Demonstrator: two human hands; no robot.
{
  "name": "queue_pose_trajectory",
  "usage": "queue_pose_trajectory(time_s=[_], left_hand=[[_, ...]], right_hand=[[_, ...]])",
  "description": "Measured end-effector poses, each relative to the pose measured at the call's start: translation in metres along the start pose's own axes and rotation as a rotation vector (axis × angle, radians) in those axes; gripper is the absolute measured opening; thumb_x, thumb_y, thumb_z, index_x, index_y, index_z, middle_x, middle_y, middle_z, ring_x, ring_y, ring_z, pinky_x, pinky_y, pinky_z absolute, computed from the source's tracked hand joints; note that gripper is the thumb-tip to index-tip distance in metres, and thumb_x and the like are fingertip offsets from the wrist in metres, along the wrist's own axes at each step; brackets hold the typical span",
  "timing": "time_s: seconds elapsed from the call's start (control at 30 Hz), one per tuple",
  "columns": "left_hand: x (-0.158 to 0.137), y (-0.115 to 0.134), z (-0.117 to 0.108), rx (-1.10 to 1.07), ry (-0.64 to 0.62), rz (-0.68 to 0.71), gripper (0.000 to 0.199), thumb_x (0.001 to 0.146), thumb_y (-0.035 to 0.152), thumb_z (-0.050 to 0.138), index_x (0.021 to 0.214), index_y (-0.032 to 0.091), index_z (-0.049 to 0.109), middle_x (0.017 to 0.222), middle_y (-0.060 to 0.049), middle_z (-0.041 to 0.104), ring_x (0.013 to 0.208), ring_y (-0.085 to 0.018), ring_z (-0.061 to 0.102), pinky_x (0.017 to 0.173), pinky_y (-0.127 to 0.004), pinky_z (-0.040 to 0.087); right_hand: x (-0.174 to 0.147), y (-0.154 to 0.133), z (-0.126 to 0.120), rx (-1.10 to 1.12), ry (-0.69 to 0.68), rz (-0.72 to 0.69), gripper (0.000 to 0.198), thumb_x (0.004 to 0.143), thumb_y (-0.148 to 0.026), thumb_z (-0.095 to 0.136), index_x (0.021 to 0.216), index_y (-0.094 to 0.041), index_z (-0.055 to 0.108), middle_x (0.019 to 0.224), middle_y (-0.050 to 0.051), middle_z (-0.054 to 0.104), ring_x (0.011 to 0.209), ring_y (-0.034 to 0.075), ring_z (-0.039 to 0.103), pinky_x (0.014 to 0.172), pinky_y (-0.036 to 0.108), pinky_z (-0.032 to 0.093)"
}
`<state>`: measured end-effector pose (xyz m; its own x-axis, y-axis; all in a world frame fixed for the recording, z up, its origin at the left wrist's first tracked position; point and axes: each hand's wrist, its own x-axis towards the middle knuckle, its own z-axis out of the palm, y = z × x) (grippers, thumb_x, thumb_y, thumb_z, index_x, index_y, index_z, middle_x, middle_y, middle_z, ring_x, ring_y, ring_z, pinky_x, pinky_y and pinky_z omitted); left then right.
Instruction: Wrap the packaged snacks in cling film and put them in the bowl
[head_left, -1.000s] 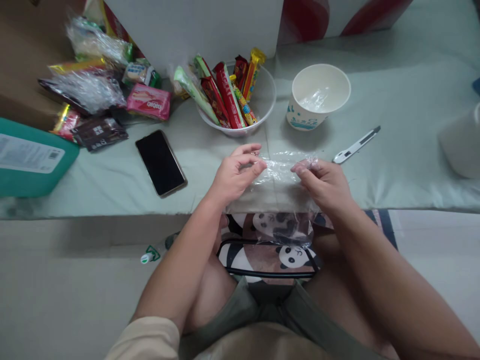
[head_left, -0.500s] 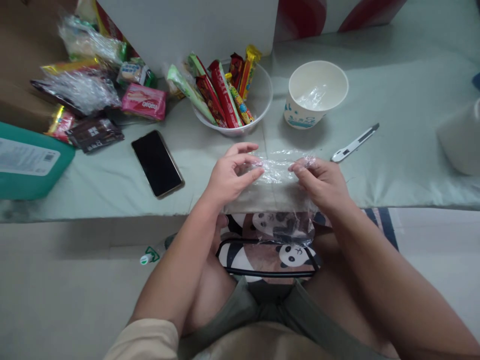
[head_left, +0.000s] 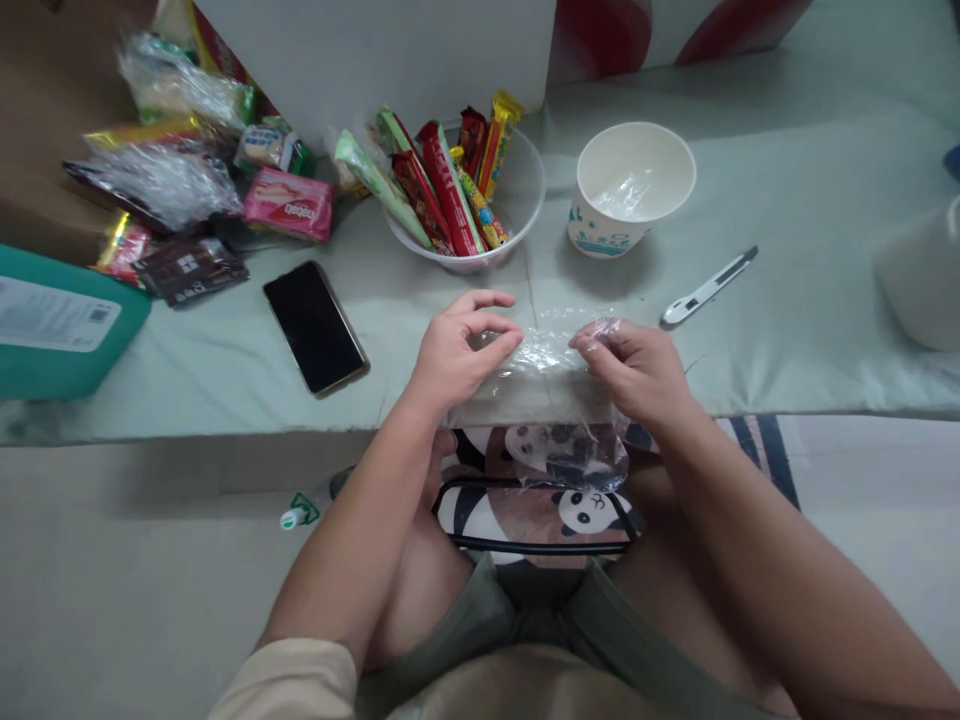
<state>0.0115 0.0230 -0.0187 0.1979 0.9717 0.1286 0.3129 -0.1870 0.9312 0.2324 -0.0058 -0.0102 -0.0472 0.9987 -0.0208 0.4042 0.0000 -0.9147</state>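
A thin clear plastic bag (head_left: 546, 352) stretches between my hands and hangs over the table's front edge. My right hand (head_left: 636, 365) has one end of it pinched between thumb and fingers, with some plastic crumpled above them. On the other side, my left hand (head_left: 465, 345) brings thumb and index finger together at the plastic, its other fingers curved loosely above. Beyond my hands stands a white paper bucket (head_left: 607, 235) with crumpled clear plastic (head_left: 628, 195) inside. A utility knife (head_left: 709, 288) lies right of my right hand, its blade end pointing away.
A clear plastic bowl (head_left: 531, 200) holds several wrapped snack bars. Left of it lie a pink packet (head_left: 289, 205), other wrapped snacks and a black phone (head_left: 315, 328). A green container (head_left: 67, 370) stands at the left edge, a whitish container (head_left: 926, 280) at the right.
My left thumb and index fingertip have come together from slightly apart. My right hand has shifted slightly left and down with the plastic. The other things have stayed in place.
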Motion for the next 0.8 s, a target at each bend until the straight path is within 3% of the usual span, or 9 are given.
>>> queue_pose_trajectory(time_s=[0.23, 0.43, 0.6, 0.7, 0.8], left_hand=[[0.0003, 0.0029, -0.0006, -0.070, 0.087, -0.003, 0.025, 0.083, 0.044, 0.076, 0.073, 0.021, 0.078, 0.106, -0.008, 0.074, 0.099, -0.020, 0.068, 0.089, -0.036, 0.054], [0.0010, 0.0020, 0.0056, -0.204, 0.174, -0.170, 0.019, 0.076, 0.032, 0.077, 0.062, 0.020, 0.071, 0.097, -0.005, 0.071, 0.090, -0.018, 0.065, 0.083, -0.035, 0.053], [0.0034, -0.0006, 0.0059, -0.293, 0.256, -0.135, 0.020, 0.079, 0.032, 0.071, 0.063, 0.020, 0.064, 0.087, -0.004, 0.066, 0.088, -0.017, 0.063, 0.088, -0.035, 0.053], [0.0019, 0.0001, 0.0049, -0.226, 0.202, -0.028, 0.021, 0.079, 0.043, 0.073, 0.078, 0.023, 0.069, 0.099, -0.006, 0.065, 0.099, -0.019, 0.062, 0.086, -0.033, 0.055], [-0.0018, 0.0028, 0.0062, -0.196, 0.011, -0.023, 0.036, 0.073, 0.051, 0.081, 0.096, 0.025, 0.072, 0.119, -0.008, 0.061, 0.112, -0.022, 0.061, 0.086, -0.032, 0.057]], right_hand=[[0.0006, 0.0010, 0.0002, 0.000, 0.003, 0.004, 0.025, 0.086, -0.039, 0.063, 0.071, -0.020, 0.068, 0.068, 0.001, 0.066, 0.065, 0.013, 0.056, 0.063, 0.028, 0.044], [-0.0016, -0.0016, -0.0006, 0.008, -0.049, -0.003, 0.024, 0.085, -0.041, 0.064, 0.077, -0.020, 0.071, 0.070, 0.001, 0.066, 0.065, 0.014, 0.057, 0.063, 0.027, 0.043], [-0.0025, -0.0033, 0.0004, 0.023, -0.024, 0.008, 0.029, 0.086, -0.040, 0.057, 0.072, -0.020, 0.072, 0.050, -0.004, 0.045, 0.050, 0.010, 0.041, 0.055, 0.026, 0.036], [-0.0022, -0.0043, 0.0001, 0.042, -0.004, 0.024, 0.035, 0.089, -0.041, 0.054, 0.067, -0.020, 0.071, 0.047, -0.004, 0.040, 0.047, 0.010, 0.038, 0.052, 0.026, 0.032], [-0.0020, -0.0046, 0.0006, 0.022, 0.018, -0.004, 0.035, 0.088, -0.043, 0.056, 0.067, -0.021, 0.073, 0.050, -0.002, 0.048, 0.051, 0.011, 0.045, 0.053, 0.026, 0.035]])
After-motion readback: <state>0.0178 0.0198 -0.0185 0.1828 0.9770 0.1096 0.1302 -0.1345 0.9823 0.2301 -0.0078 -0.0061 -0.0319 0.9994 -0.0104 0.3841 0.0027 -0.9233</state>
